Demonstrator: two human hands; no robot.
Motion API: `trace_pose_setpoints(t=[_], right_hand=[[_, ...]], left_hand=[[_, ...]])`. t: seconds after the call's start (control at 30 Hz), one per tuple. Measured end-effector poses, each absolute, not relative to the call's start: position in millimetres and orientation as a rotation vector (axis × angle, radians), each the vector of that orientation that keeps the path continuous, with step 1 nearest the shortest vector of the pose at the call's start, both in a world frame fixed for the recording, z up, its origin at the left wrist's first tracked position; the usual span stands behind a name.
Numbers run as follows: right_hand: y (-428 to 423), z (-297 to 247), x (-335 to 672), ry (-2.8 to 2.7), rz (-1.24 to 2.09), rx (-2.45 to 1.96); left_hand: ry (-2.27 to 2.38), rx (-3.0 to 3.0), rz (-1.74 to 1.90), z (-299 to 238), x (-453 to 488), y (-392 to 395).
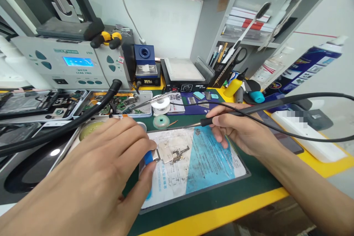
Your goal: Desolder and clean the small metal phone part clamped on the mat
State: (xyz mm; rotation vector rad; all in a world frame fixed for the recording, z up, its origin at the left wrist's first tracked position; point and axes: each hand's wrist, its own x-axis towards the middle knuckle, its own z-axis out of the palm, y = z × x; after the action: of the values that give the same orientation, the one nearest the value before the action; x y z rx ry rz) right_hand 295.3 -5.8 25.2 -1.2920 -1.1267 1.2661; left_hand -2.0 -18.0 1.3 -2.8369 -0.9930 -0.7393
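My left hand [110, 155] is closed around a blue-handled tool [148, 157] whose tip touches a small circuit board [171, 152] with metal shields. The board lies on a worn white-and-blue work mat [210, 162]. My right hand [240, 129] grips a black soldering iron [249, 110] like a pen, its tip hovering above the mat's far edge, a little beyond the board. The iron's black cable [318, 97] loops off to the right.
A thick black hose [69, 125] crosses the left side over trays of phone parts [121, 105]. Behind stand a rework station [74, 64], a soldering station [145, 66] and a hot plate [184, 73]. Solder spool [161, 104], tweezers [155, 101] and bottles [233, 84] sit nearby. The yellow bench edge [221, 215] runs in front.
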Motion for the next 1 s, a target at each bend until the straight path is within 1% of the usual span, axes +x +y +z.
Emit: trace_pose_setpoints(t=[0.27, 1.0], right_hand=[[-4.9, 24.1, 293.8, -1.202, 1.216, -1.301], [-8.4, 24.0, 295.6, -1.247, 1.226, -1.310]], left_hand=[[-1.021, -2.840, -0.728, 2.8, -1.9, -18.9], [-1.012, -2.864, -0.748, 1.7, -2.0, -18.2]])
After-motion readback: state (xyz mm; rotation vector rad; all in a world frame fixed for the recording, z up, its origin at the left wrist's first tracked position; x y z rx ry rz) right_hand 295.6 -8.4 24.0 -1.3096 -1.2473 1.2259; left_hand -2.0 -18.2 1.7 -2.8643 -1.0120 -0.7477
